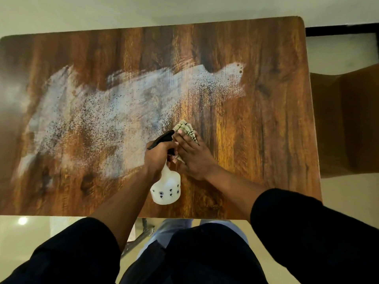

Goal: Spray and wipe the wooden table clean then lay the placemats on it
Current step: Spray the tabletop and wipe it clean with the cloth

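A: What's hard to make out?

B: Most of the cleaning cloth [187, 130] lies under the right hand [191, 154]; only a pale checked edge shows past the fingertips. The frame cuts off the wooden table [266, 119] at its left edge. No placemats can be made out.

A: And the bottle?

B: The white spray bottle [167, 186] is translucent; I can't tell its fill level. Its black trigger head points away from the person, just left of the cloth.

A: The hands?

B: The left hand [156, 158] curls around the bottle's neck. The right hand presses flat on the cloth, fingers together. Wet spray [102, 115] spreads across the tabletop left of the cloth.
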